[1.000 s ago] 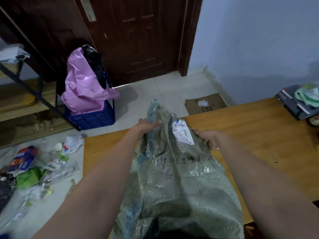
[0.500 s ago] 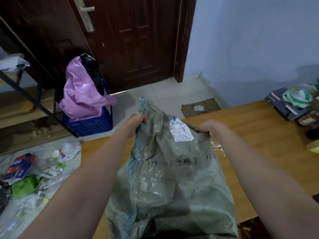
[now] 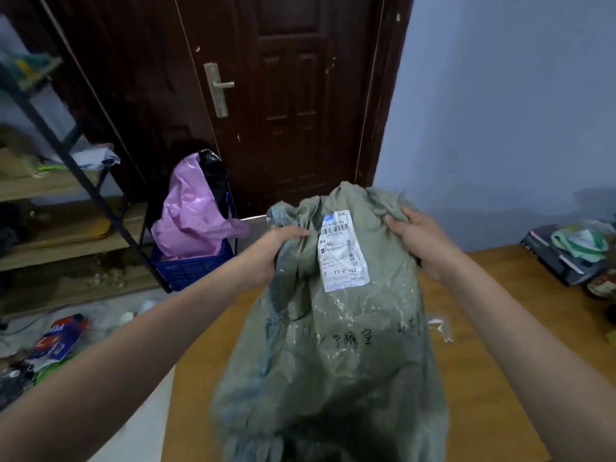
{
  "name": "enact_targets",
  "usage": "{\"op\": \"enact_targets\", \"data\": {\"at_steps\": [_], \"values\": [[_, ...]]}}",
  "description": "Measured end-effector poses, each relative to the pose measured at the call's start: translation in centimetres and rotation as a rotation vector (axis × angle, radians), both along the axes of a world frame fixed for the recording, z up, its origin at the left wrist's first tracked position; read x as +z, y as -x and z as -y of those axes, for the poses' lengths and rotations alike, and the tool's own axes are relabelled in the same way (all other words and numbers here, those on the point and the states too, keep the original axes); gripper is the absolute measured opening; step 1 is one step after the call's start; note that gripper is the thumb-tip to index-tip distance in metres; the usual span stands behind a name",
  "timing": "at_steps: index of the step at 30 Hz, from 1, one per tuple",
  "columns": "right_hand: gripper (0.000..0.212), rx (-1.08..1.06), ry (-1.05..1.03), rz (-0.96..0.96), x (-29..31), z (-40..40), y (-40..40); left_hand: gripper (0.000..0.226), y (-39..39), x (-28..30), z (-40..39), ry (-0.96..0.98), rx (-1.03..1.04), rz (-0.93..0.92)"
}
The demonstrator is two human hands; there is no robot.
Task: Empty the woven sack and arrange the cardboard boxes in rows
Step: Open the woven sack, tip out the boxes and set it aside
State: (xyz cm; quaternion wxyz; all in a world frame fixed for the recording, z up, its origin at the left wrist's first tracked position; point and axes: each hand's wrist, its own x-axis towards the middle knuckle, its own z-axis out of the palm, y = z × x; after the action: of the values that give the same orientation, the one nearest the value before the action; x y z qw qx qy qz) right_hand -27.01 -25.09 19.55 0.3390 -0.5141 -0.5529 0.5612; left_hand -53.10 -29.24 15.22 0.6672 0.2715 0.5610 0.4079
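Head view, nearest first: a grey-green woven sack (image 3: 333,345) hangs over a wooden table (image 3: 500,378), its lower part close under the camera and its far end bunched and raised. Black handwriting crosses its middle, and a white shipping label (image 3: 343,251) is stuck near the gathered end. The left hand (image 3: 270,251) grips the bunched fabric on the left of the label, fingers curled into the folds; the right hand (image 3: 423,241) grips the bunch on the right, fingers curled round the cloth. No cardboard boxes show outside the sack, and its contents cannot be seen.

The tabletop is orange-brown wood with a scrap of clear tape (image 3: 440,328) lying just beside the sack on the right. At the table's far right edge sit a dark flat box (image 3: 560,261) with a green and white bag (image 3: 580,241) on it.

Left of the table, wrappers and packets (image 3: 56,341) are scattered on the pale floor. Farther back stands a blue plastic crate (image 3: 190,268) holding a pink plastic bag (image 3: 193,211). A metal-framed shelf (image 3: 66,211) with wooden boards runs along the left. Behind everything is a dark brown door (image 3: 283,95) with a metal handle (image 3: 218,88), and a pale blue wall (image 3: 500,111) to the right.
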Motion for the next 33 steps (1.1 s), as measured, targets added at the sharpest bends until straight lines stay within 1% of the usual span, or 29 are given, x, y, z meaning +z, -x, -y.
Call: {"op": "enact_targets", "data": {"at_steps": [1, 2, 3, 4, 7, 8, 10, 12, 13, 14, 15, 16, 18, 20, 21, 24, 26, 29, 31, 33], "values": [[0.017, 0.006, -0.026, 0.005, 0.5, 0.3, 0.2, 0.073, 0.7, -0.4, -0.2, -0.002, 0.018, 0.006], [0.019, 0.004, -0.041, 0.006, 0.8, 0.5, 0.4, 0.087, 1.1, -0.4, -0.3, -0.011, 0.040, 0.005], [0.020, 0.005, -0.046, 0.003, 1.0, 0.8, 0.6, 0.088, 1.0, 0.3, -0.1, -0.040, 0.037, 0.001], [0.020, 0.016, -0.050, 0.011, 1.2, 1.1, 0.8, 0.080, 0.6, 1.0, 0.3, -0.084, 0.026, 0.011], [0.020, 0.006, -0.038, 0.019, 0.7, 1.4, 1.5, 0.044, -0.8, 2.5, 1.1, -0.205, 0.009, 0.084], [0.022, -0.026, 0.004, -0.011, 0.6, 1.4, 1.8, 0.038, -1.3, 2.8, 1.2, -0.238, 0.010, 0.102], [0.026, -0.040, 0.098, -0.101, 0.2, 1.7, 2.3, 0.035, -2.1, 2.8, 1.1, -0.256, 0.039, 0.086], [0.029, -0.027, 0.130, -0.094, -0.4, 1.9, 3.0, 0.030, -2.9, 2.3, 0.9, -0.231, 0.010, 0.062], [0.036, 0.002, 0.124, -0.071, -0.8, 2.0, 3.4, 0.026, -3.4, 2.0, 0.9, -0.224, -0.016, 0.058], [0.053, 0.038, 0.119, -0.025, -1.0, 2.3, 3.8, 0.024, -4.0, 1.7, 0.9, -0.225, -0.035, 0.050], [0.074, 0.067, 0.107, 0.033, -1.7, 2.2, 4.0, 0.026, -4.6, 1.5, 0.9, -0.236, -0.045, 0.043], [0.088, 0.079, 0.098, 0.069, -2.7, 1.8, 4.0, 0.029, -5.1, 1.5, 0.9, -0.247, -0.048, 0.028], [0.096, 0.079, 0.075, 0.035, -4.7, 0.8, 3.9, 0.031, -5.8, 1.3, 0.7, -0.280, -0.047, -0.038], [0.101, 0.081, 0.090, -0.001, -4.4, 0.9, 4.2, 0.033, -5.9, 0.8, 0.3, -0.353, -0.076, -0.142], [0.099, 0.076, 0.088, -0.015, -3.9, 1.1, 4.4, 0.034, -5.9, 0.7, 0.1, -0.395, -0.110, -0.192], [0.078, 0.017, 0.076, -0.043, -2.9, 1.6, 5.1, 0.037, -5.9, 0.8, 0.3, -0.492, -0.255, -0.355], [0.069, -0.029, 0.073, -0.056, -2.4, 1.7, 5.2, 0.034, -5.6, 1.3, 0.6, -0.512, -0.322, -0.410], [0.041, 0.003, -0.028, -0.034, -1.9, 1.6, 4.6, 0.022, -3.4, 2.2, 0.3, -0.489, -0.376, -0.320], [0.038, 0.024, -0.085, -0.024, -1.4, 1.5, 3.8, 0.013, -1.8, 2.8, 0.2, -0.448, -0.307, -0.195], [0.040, -0.023, -0.108, -0.043, -1.5, 1.3, 3.3, 0.010, -0.7, 2.8, 0.0, -0.434, -0.126, -0.115]]}}
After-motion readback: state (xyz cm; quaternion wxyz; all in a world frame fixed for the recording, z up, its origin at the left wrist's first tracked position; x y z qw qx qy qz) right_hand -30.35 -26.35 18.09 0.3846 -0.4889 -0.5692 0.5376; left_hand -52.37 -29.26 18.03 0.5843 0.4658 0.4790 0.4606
